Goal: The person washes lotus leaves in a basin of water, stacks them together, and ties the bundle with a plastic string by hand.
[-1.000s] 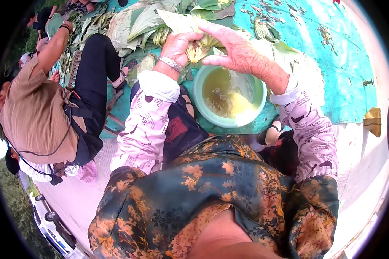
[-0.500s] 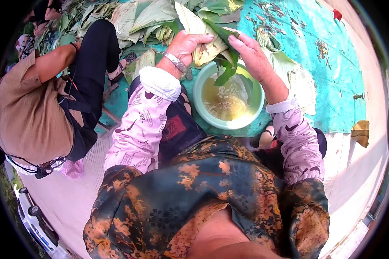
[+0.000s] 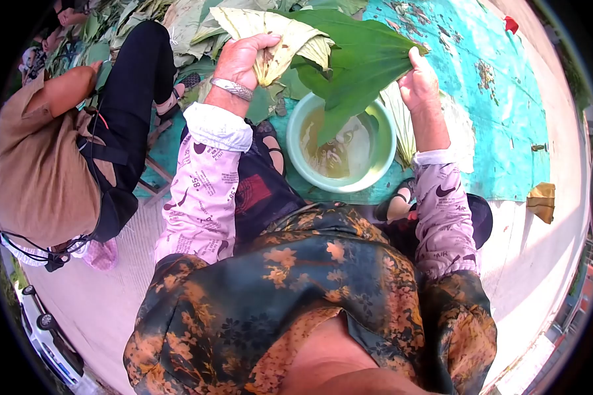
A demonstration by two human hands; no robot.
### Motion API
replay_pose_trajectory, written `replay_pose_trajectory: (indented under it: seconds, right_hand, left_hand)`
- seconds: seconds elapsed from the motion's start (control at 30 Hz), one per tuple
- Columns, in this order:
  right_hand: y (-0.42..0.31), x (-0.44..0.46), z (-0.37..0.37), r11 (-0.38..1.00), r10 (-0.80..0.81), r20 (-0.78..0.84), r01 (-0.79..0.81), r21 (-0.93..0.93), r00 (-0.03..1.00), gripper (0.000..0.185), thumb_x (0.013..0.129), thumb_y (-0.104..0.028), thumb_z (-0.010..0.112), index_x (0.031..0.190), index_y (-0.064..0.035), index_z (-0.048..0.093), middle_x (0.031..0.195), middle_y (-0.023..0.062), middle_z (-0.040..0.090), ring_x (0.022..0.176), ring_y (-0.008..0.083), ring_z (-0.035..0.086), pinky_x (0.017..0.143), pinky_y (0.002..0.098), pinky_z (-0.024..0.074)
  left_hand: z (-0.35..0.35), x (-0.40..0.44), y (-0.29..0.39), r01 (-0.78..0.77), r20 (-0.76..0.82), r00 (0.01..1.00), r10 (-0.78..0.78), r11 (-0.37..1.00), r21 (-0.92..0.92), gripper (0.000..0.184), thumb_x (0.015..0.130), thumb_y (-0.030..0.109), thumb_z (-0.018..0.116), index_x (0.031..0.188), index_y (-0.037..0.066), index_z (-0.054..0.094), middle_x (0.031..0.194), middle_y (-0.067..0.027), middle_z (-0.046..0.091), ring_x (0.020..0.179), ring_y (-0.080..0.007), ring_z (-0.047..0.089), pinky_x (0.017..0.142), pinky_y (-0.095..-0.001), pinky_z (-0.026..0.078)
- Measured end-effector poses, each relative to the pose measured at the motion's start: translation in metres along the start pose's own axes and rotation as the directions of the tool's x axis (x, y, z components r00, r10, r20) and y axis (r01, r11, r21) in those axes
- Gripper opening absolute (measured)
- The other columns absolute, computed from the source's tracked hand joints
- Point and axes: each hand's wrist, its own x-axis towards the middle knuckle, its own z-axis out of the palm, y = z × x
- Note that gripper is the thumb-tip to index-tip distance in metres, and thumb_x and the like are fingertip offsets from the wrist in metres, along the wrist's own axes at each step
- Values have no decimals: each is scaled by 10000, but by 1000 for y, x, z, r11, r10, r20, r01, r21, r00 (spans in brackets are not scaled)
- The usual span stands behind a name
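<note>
My left hand (image 3: 239, 62) grips a pale, yellowish folded lotus leaf (image 3: 277, 38), thumb pressed on top of it. In my right hand (image 3: 420, 84), thumb and fingers pinch the tip of a broad green lotus leaf (image 3: 369, 56). That leaf stretches between my hands, its lower end hanging over a light green basin (image 3: 294, 158). Yellowish, cloudy water (image 3: 333, 155) lies in the basin. Where the pale and green leaves meet, I cannot tell whether they are joined.
Piled leaves (image 3: 191, 23) lie at the far left on a turquoise tarp (image 3: 501, 131). Dry leaf scraps (image 3: 487, 82) are scattered on it. Another person (image 3: 43, 171) sits close on my left. A brown piece (image 3: 541, 201) lies by the tarp's right edge.
My hands have moved apart, the left one leftward and the right one rightward. The green leaf, bunched before, now spreads wide between them. The nearby person's arm has shifted slightly.
</note>
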Motion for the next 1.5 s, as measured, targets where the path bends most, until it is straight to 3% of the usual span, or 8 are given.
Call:
replay_pose_trajectory:
  seconds: [0.23,0.3,0.37,0.43,0.6,0.8,1.07,1.5]
  right_hand:
    - [-18,-23,1,734,-321,236,399,-549,917,218,846,-73,545,1055,-54,605,988,37,614,871,93,544,794,202,420]
    - [10,-15,-1,583,-364,440,569,-580,821,314,802,-297,546,917,-11,605,851,123,627,734,233,607,629,350,484]
    - [39,-24,-14,448,-222,512,553,-702,830,239,855,-75,528,1086,-75,589,989,13,615,879,94,550,805,214,419]
    - [68,-39,-17,341,-145,636,641,-687,758,263,838,-118,545,1097,-158,567,936,129,623,875,224,600,782,285,447]
    - [151,-53,-73,332,250,530,442,-833,810,348,797,-129,565,1142,-148,528,993,166,595,933,341,556,804,366,447]
    - [186,-76,-114,-165,576,489,679,-716,655,502,754,-83,491,1249,-111,415,1245,136,447,1115,309,445,917,396,373]
    - [229,-85,-162,-419,502,472,681,-600,725,549,739,-112,483,1279,-118,388,1344,129,325,1256,297,280,1003,456,225]
    - [246,-101,-181,-415,541,328,586,-696,774,542,759,-154,470,1292,-169,370,1375,118,279,1268,297,267,984,480,252]
  left_hand:
    - [-44,10,9,102,75,993,-92,985,-138,78,786,14,520,839,-31,555,708,-128,616,619,-233,616,603,-346,533]
    - [-54,15,9,107,133,987,-90,985,-132,108,807,8,495,884,-49,545,741,-141,623,655,-241,626,635,-339,537]
    - [-49,11,12,88,119,990,-73,988,-124,114,806,10,497,892,-48,544,759,-142,623,672,-243,626,648,-335,535]
    - [-44,7,13,74,106,993,-61,990,-122,118,806,11,498,898,-46,544,769,-143,623,680,-243,626,654,-336,534]
    - [-36,4,17,79,91,994,-67,988,-134,126,799,5,504,906,-45,546,793,-145,623,681,-243,626,657,-339,534]
    - [-29,-12,25,1,51,999,7,987,-158,123,785,-14,512,897,-48,550,785,-135,622,683,-236,625,647,-329,535]
    - [-28,-11,26,76,52,996,-67,978,-197,116,794,1,499,892,-42,546,784,-139,631,688,-232,631,641,-325,537]
    - [-17,-11,27,87,20,996,-85,987,-137,121,791,-5,509,896,-46,553,799,-139,632,697,-236,632,657,-329,538]
